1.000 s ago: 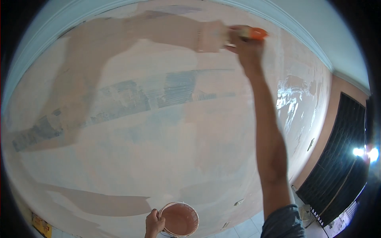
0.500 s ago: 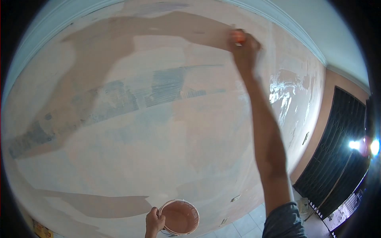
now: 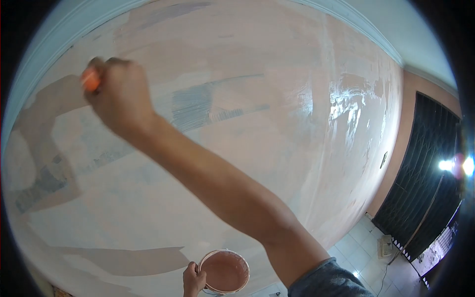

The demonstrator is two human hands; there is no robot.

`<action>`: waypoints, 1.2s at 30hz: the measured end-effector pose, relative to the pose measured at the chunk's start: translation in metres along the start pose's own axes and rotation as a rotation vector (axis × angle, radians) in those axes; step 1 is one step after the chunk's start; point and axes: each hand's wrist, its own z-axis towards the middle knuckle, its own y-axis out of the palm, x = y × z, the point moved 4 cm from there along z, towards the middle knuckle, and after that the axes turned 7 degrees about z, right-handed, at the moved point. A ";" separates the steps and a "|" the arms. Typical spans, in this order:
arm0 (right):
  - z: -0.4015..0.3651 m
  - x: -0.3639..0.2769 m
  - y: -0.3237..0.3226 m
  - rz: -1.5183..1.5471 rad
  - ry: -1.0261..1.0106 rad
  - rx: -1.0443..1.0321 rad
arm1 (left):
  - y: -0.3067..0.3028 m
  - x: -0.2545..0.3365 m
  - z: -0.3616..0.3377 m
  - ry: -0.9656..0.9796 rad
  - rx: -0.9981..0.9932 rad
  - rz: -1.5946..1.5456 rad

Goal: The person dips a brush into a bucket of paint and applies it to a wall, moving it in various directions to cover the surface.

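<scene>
My right hand (image 3: 121, 94) is raised at the upper left, its fingers wrapped round the orange handle (image 3: 90, 79) of what looks like a paintbrush. The brush's working end is hidden behind the hand, so contact with the wall cannot be told. Down at the bottom, my left hand (image 3: 194, 278) grips the near-left rim of a round bucket (image 3: 247, 269) with pinkish-brown paint (image 3: 223, 273) inside. In front is a wall (image 3: 282, 153) coated unevenly in pale pink, with a streaky grey-blue patch (image 3: 191, 105) and glossy wet areas toward the right.
White moulding (image 3: 356, 27) runs along the top of the wall. At the right, a dark metal gate (image 3: 413, 168) stands beside a bright lamp (image 3: 446, 165). A small box-like object (image 3: 386, 246) and a cable lie on the tiled floor (image 3: 357, 250). My arm casts shadows on the wall.
My right hand has swept from the upper right across to the upper left, still holding the orange handle. My left hand and the bucket stay nearly in place, while the view has shifted slightly.
</scene>
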 end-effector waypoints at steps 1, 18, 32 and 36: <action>0.003 0.011 -0.015 0.024 0.059 0.029 | 0.000 0.001 0.000 -0.070 -0.032 -0.054; 0.030 0.093 -0.402 -0.909 0.071 0.238 | -0.001 -0.029 0.022 0.121 0.017 0.107; -0.003 0.014 -0.144 -0.368 -0.111 -0.004 | -0.003 -0.011 0.014 0.188 -0.006 0.089; 0.020 0.047 -0.178 -0.017 0.115 0.060 | -0.005 -0.010 0.012 0.160 0.009 0.061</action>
